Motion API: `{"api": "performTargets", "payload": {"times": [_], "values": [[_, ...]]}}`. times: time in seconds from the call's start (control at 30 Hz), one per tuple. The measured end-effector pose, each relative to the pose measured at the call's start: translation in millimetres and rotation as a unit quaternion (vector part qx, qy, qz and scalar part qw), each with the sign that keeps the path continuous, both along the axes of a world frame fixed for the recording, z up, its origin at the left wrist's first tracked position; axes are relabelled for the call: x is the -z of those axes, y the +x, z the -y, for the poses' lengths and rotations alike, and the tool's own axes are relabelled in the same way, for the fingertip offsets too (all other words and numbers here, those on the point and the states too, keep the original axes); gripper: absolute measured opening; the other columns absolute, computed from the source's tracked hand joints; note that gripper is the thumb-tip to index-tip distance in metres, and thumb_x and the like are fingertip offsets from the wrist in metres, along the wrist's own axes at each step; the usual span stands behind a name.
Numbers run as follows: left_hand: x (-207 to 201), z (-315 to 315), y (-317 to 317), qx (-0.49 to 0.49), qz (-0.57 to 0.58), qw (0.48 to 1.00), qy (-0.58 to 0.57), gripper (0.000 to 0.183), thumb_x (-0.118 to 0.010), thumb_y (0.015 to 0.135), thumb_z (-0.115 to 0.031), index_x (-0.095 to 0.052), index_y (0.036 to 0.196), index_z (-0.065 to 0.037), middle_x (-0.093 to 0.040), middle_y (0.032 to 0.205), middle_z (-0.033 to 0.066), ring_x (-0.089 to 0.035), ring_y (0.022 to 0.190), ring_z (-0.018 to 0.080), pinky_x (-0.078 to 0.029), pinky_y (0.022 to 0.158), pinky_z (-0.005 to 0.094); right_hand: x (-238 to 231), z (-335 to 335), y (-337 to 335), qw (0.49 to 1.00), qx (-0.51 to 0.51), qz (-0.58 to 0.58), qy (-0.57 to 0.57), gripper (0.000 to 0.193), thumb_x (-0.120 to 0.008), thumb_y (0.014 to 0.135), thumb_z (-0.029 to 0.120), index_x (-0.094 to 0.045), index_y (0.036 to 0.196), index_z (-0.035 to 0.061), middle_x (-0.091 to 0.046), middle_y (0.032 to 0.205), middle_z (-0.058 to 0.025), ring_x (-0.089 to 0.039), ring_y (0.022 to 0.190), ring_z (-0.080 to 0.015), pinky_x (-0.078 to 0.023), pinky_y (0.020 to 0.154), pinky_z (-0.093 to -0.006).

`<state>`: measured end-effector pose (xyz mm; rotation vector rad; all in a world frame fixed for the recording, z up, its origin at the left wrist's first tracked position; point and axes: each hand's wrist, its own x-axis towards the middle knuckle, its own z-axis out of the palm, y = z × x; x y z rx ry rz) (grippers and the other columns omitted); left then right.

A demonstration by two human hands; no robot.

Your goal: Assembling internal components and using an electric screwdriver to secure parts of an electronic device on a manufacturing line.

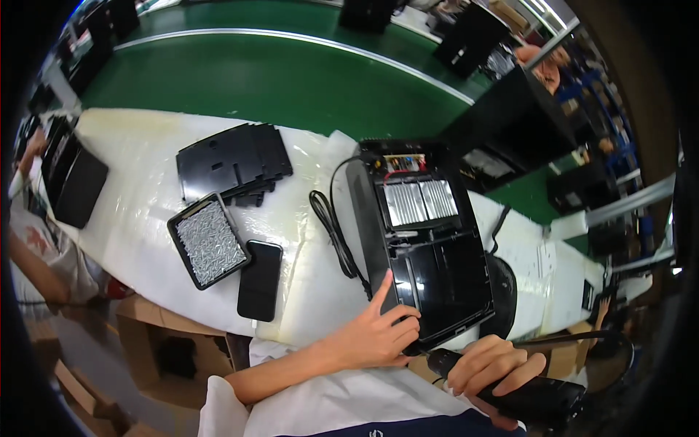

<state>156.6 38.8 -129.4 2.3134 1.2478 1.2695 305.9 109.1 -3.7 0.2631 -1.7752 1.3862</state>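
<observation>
A black appliance (429, 255) lies open-side up on the white padded bench (145, 175), showing silver finned blocks and a small circuit board near its far end. My left hand (378, 331) rests on its near left corner, thumb raised along the side and fingers curled onto the black panel. My right hand (491, 364) grips a black electric screwdriver (539, 397) just below the appliance's near edge, its tip pointing toward my left hand. A black power cord (335, 233) runs along the appliance's left side.
A black tray of small screws (210, 242) and a black phone (260, 280) lie left of the appliance. A stack of black plastic panels (233, 160) sits behind them. Another person (36, 255) sits at far left. A green conveyor (277, 80) runs beyond the bench.
</observation>
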Motion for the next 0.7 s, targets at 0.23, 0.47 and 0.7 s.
{"api": "performTargets", "payload": {"times": [0.23, 0.47, 0.7], "values": [[7, 1, 11, -0.018, 0.035, 0.999, 0.034, 0.035, -0.075, 0.070, -0.033, -0.058, 0.079, -0.003, -0.052, 0.089, 0.0031, -0.056, 0.101, 0.0173, -0.018, 0.110, 0.0752, -5, -15, -1, 0.986, -0.154, 0.064, -0.004, 0.051, -0.068, 0.089, 0.044, -0.042, 0.092, -0.0008, -0.059, 0.057, -0.0135, -0.063, 0.044, -0.0273, -0.051, 0.036, -0.0354], [17, -5, 19, -0.023, 0.049, 0.998, 0.027, 0.036, -0.077, 0.072, -0.032, -0.055, 0.083, -0.005, -0.053, 0.088, 0.0002, -0.058, 0.102, 0.0160, -0.013, 0.109, 0.0768, 12, -22, -6, 0.966, -0.253, 0.004, -0.050, 0.041, -0.059, 0.097, 0.030, -0.049, 0.085, -0.0071, -0.057, 0.061, -0.0231, -0.058, 0.043, -0.0308, -0.052, 0.039, -0.0396], [14, -9, 17, -0.019, 0.048, 0.998, 0.040, 0.037, -0.075, 0.072, -0.035, -0.059, 0.080, -0.002, -0.051, 0.089, 0.0047, -0.056, 0.098, 0.0175, -0.015, 0.111, 0.0741, 9, -31, -11, 0.947, -0.312, 0.016, -0.071, 0.026, -0.043, 0.099, 0.009, -0.051, 0.079, -0.0073, -0.056, 0.062, -0.0250, -0.058, 0.046, -0.0325, -0.052, 0.042, -0.0394]]}}
